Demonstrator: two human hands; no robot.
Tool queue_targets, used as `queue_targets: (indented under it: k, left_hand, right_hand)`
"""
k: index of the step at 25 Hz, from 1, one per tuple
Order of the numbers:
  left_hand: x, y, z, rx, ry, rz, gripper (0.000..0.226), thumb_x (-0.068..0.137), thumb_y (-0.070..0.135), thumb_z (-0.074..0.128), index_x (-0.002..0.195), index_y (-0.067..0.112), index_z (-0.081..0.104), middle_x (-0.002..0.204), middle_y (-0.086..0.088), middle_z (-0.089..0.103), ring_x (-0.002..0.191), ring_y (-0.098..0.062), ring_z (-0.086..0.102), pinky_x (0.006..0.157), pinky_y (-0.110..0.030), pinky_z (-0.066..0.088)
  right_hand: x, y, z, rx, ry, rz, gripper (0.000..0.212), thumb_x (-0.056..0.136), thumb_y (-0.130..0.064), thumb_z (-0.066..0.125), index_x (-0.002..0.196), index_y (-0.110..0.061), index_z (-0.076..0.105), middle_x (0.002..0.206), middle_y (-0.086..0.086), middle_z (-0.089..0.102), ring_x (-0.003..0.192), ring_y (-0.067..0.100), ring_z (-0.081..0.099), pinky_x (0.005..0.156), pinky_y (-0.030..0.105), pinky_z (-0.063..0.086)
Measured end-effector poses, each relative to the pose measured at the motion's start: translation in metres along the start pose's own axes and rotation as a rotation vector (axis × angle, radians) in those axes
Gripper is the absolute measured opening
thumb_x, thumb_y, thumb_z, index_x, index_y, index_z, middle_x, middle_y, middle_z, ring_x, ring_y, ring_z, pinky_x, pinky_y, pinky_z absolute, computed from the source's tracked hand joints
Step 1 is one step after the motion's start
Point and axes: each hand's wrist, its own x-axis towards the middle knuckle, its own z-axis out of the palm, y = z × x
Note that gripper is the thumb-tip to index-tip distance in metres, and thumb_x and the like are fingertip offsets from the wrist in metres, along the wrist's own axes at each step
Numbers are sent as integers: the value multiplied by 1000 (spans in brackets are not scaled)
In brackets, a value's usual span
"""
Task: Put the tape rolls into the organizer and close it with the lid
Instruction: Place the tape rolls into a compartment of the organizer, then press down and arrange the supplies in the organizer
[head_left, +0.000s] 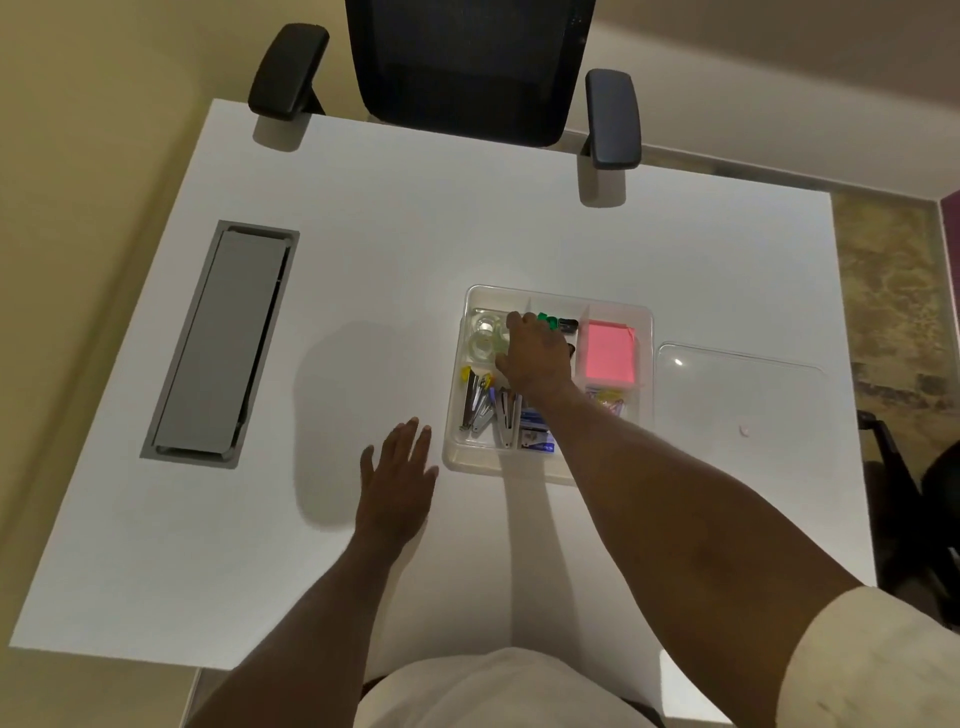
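Note:
A clear plastic organizer (556, 297) sits on the white desk (363, 218). Its far left compartment holds clear tape rolls (485, 335). My right hand (537, 356) reaches into the organizer, fingers down beside the rolls and partly covering that compartment; whether it grips a roll is hidden. The clear lid (737, 395) lies flat on the desk just right of the organizer. My left hand (397, 475) rests flat on the desk, fingers spread, near the organizer's front left corner, holding nothing.
Other compartments hold staplers (480, 408), a blue staple box (537, 434), pink sticky notes (608, 353), green binder clips (550, 319) and paper clips (608, 399). A grey cable hatch (221, 343) is set into the desk's left side. A black office chair (467, 67) stands at the far edge.

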Motion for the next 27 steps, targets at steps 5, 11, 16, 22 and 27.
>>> queue_targets:
  k: [5, 11, 16, 22, 27]
  left_hand:
    - [43, 9, -36, 14, 316, 22, 46, 107, 25, 41, 152, 18, 46, 160, -5, 45, 147, -23, 44, 119, -53, 30]
    - [98, 61, -78, 23, 380, 172, 48, 104, 27, 42, 152, 18, 44, 162, -6, 42, 152, -23, 38, 123, -55, 24]
    - [131, 89, -93, 209, 133, 276, 60, 101, 32, 54, 155, 13, 37, 160, -7, 44, 161, -26, 20, 125, -69, -3]
    - [151, 110, -101, 417, 44, 249, 60, 105, 36, 42, 156, 5, 35, 157, -15, 48, 163, -33, 2, 121, -72, -13]
    - [154, 115, -94, 384, 92, 251, 58, 109, 39, 32, 153, 3, 40, 157, -19, 49, 162, -36, 6, 125, -67, -12]
  right_hand:
    - [-12, 13, 5, 90, 76, -31, 38, 91, -14, 60, 129, -11, 58, 125, 8, 62, 115, 26, 58, 99, 39, 48]
    - [-9, 21, 13, 64, 73, -88, 42, 93, -16, 57, 134, -9, 55, 131, 10, 61, 120, 28, 56, 103, 42, 45]
    - [2, 22, 19, -26, 37, -94, 45, 93, -13, 55, 138, -12, 51, 143, 7, 55, 133, 29, 49, 111, 46, 36]
    - [10, 28, 25, -71, -63, -101, 72, 88, -28, 71, 151, -16, 38, 161, 6, 39, 148, 32, 36, 121, 53, 26]
    - [16, 32, 29, -41, -22, -120, 54, 101, -35, 53, 150, -17, 41, 159, 6, 42, 149, 32, 35, 123, 53, 23]
